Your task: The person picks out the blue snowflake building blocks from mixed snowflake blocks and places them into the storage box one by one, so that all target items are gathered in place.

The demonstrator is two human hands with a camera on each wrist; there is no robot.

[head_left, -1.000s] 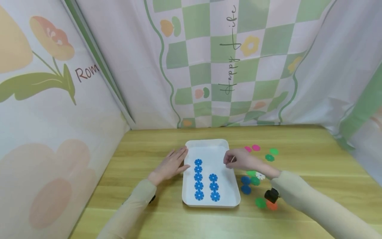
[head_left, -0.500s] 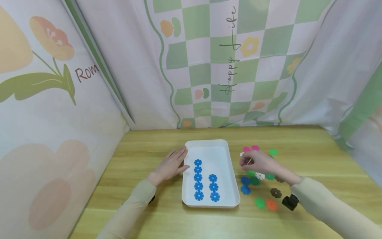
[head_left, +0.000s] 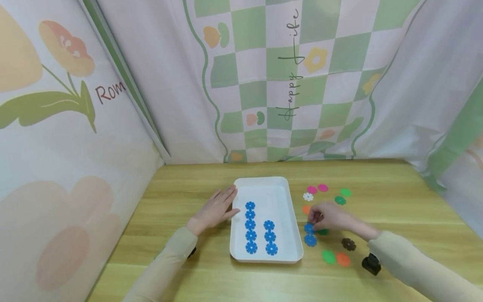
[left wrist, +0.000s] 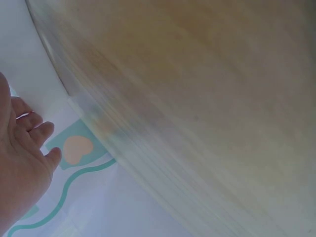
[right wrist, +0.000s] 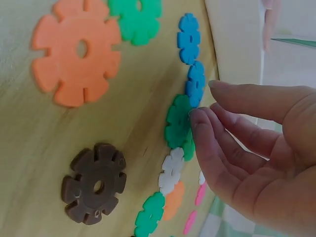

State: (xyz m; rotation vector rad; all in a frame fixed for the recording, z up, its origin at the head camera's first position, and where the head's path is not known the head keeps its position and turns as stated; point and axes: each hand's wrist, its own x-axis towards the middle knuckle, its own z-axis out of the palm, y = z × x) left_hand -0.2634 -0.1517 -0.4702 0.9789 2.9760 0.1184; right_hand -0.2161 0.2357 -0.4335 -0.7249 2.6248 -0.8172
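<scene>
My left hand (head_left: 216,211) lies with extended fingers at the left rim of a white tray (head_left: 273,197), the fingertips touching it. In the tray, several blue snowflake discs (head_left: 250,225) form a left column, and three blue discs (head_left: 270,236) form a shorter one beside it. My right hand (head_left: 330,216) hovers over the loose pieces right of the tray. In the right wrist view, thumb and index finger are apart, close to a blue snowflake disc (right wrist: 195,84) and a dark green disc (right wrist: 177,121). Nothing shows between them; a second blue disc (head_left: 310,240) lies just nearer.
Loose snowflake discs lie around the right hand: brown (head_left: 349,244), orange (head_left: 343,259), light green (head_left: 329,256), white (head_left: 307,196), pink (head_left: 323,188) and dark green (head_left: 340,200). A patterned curtain (head_left: 279,84) hangs behind the wooden table (head_left: 181,180).
My right hand has moved from the tray's right rim to the right, then toward me to the blue discs outside the tray. The left hand has stayed in place.
</scene>
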